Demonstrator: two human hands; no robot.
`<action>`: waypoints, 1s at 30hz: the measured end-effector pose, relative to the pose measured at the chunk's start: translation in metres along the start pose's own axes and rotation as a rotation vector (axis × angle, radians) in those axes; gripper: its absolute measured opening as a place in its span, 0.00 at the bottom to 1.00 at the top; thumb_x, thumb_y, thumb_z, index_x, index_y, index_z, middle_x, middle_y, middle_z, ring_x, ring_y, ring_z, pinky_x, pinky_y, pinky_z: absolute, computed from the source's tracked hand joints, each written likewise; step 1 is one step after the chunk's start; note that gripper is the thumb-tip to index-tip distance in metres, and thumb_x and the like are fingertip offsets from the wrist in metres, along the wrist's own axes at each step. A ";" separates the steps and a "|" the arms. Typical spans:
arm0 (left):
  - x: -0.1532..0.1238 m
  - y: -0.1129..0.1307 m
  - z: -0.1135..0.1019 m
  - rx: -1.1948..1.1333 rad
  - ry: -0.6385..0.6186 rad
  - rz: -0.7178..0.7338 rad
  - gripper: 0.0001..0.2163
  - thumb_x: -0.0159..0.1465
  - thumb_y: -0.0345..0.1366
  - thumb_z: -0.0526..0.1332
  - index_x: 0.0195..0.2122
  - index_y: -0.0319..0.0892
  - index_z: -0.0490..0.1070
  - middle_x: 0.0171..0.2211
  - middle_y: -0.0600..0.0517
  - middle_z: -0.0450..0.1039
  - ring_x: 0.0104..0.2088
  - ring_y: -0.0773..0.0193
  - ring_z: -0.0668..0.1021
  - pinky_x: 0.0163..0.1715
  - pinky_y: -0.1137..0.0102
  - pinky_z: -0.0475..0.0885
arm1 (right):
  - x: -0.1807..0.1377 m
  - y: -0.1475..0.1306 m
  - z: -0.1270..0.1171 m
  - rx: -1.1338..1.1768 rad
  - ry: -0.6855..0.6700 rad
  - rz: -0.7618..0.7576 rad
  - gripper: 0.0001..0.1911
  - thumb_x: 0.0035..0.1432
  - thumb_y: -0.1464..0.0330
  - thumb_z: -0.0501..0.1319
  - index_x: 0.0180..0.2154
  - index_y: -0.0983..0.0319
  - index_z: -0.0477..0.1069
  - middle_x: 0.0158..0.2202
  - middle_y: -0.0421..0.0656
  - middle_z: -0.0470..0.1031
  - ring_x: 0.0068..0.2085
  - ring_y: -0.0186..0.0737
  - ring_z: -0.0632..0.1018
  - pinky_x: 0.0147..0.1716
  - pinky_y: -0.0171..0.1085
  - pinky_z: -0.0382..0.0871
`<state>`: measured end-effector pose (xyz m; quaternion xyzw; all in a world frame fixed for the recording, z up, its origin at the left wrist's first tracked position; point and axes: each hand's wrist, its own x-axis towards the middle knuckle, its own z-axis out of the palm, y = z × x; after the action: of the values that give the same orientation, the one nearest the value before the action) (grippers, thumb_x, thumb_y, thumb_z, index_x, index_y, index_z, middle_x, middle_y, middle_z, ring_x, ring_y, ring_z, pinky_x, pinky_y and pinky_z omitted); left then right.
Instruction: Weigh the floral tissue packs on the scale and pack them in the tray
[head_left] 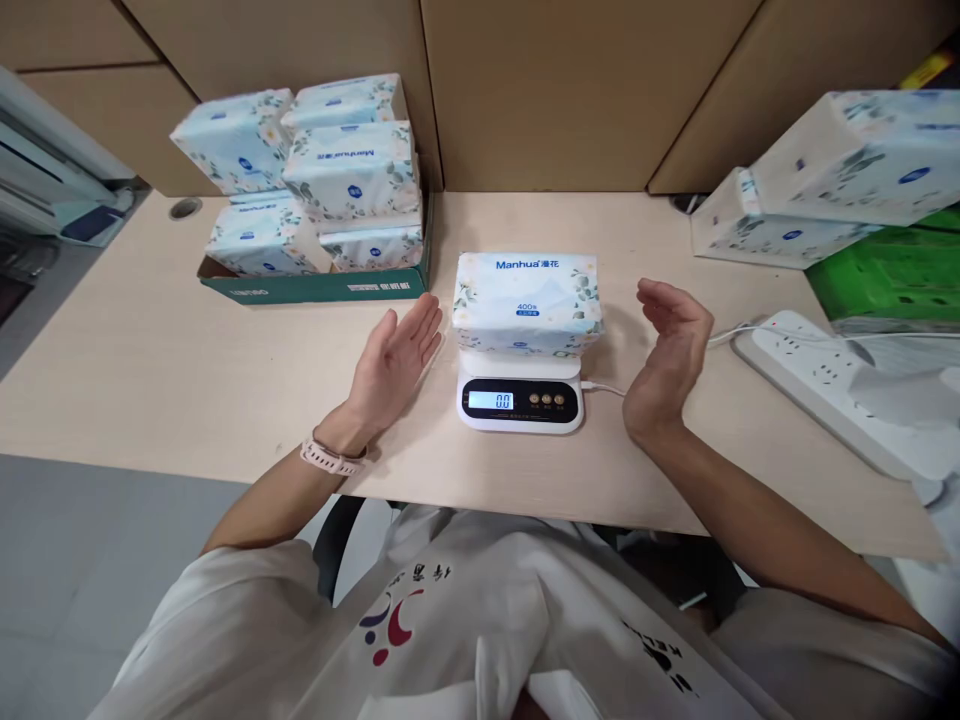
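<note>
A pack of tissues (pixel 526 300) printed "Manhua" rests on a small white digital scale (pixel 520 400) in the middle of the table; the display reads 0.0. My left hand (pixel 394 362) hovers just left of the pack, palm turned inward, fingers stretched, holding nothing. My right hand (pixel 667 345) is a little to the right of the pack, palm facing it, fingers loosely curved and apart, also empty. Neither hand touches the pack. A pink watch strap sits on my left wrist.
A green shallow carton (pixel 315 288) at the back left holds several stacked tissue packs (pixel 352 170). More packs (pixel 810 190) lie at the back right over a green box (pixel 892 275). A white power strip (pixel 825 385) lies at right, cable running to the scale. Cardboard boxes (pixel 540 90) stand behind.
</note>
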<state>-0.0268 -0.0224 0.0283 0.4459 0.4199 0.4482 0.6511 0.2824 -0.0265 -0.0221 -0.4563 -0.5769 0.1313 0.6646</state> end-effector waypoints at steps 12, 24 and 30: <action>0.002 0.003 -0.003 -0.111 -0.038 -0.090 0.37 0.72 0.67 0.51 0.73 0.51 0.71 0.80 0.56 0.59 0.83 0.50 0.55 0.84 0.53 0.49 | -0.006 -0.013 -0.005 0.018 0.028 0.040 0.26 0.75 0.52 0.48 0.62 0.51 0.75 0.62 0.46 0.79 0.66 0.51 0.79 0.70 0.62 0.68; 0.000 0.007 0.001 -0.103 -0.026 -0.099 0.37 0.73 0.66 0.49 0.74 0.50 0.69 0.80 0.56 0.59 0.83 0.50 0.57 0.85 0.54 0.49 | -0.003 -0.014 -0.003 0.033 0.050 0.070 0.29 0.72 0.47 0.47 0.58 0.54 0.75 0.59 0.47 0.79 0.64 0.51 0.81 0.69 0.63 0.69; -0.001 0.008 0.002 -0.089 -0.026 -0.090 0.37 0.73 0.66 0.50 0.74 0.51 0.70 0.79 0.55 0.61 0.83 0.48 0.56 0.85 0.51 0.47 | -0.002 -0.013 -0.003 0.012 0.065 0.112 0.29 0.71 0.45 0.48 0.57 0.54 0.74 0.58 0.46 0.80 0.63 0.50 0.81 0.69 0.64 0.70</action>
<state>-0.0271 -0.0221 0.0363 0.4030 0.4105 0.4310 0.6952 0.2797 -0.0363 -0.0133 -0.4878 -0.5279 0.1567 0.6774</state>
